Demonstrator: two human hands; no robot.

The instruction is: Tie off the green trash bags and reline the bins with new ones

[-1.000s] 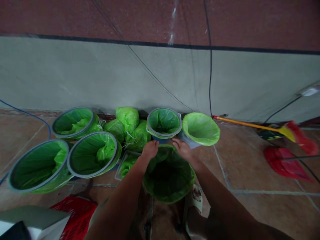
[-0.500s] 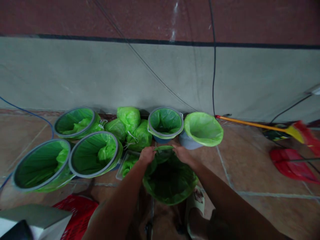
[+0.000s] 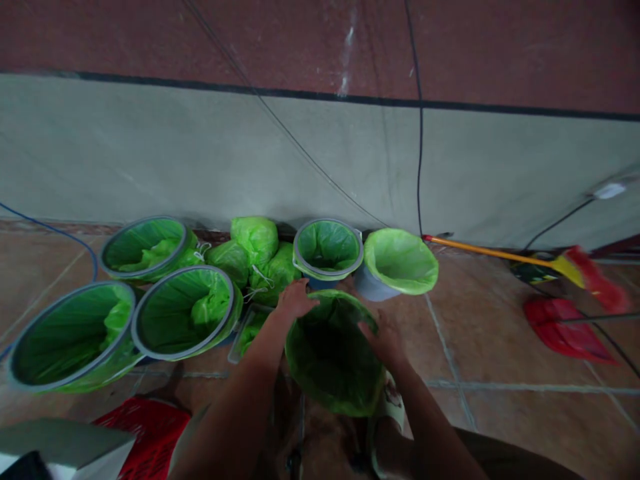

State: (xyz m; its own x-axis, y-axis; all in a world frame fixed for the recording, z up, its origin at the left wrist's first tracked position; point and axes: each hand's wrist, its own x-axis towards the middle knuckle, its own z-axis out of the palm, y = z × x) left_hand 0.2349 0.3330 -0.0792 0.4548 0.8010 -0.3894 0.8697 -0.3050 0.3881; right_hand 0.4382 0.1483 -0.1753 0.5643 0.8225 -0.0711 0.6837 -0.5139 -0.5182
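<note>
- The wall (image 3: 200,153) facing me is deep red above and grey below, a dark stripe between.
- A black cord (image 3: 421,167) hangs down it, and a thinner cable (image 3: 300,145) slants across.
- A broom (image 3: 490,251) lies off to the right, orange-handled and yellow-headed, its red bristles blurred.
- Just beside the bristles sits a red dustpan (image 3: 560,330) on the brown tile floor (image 3: 485,320).
- Further along, a white fitting (image 3: 609,191) trails a dark lead.
- Over on the left, a blue cable (image 3: 55,230) curves along the floor.
- Nearest me, a grey-and-white box (image 3: 65,437) stands by something red and printed (image 3: 155,430).
</note>
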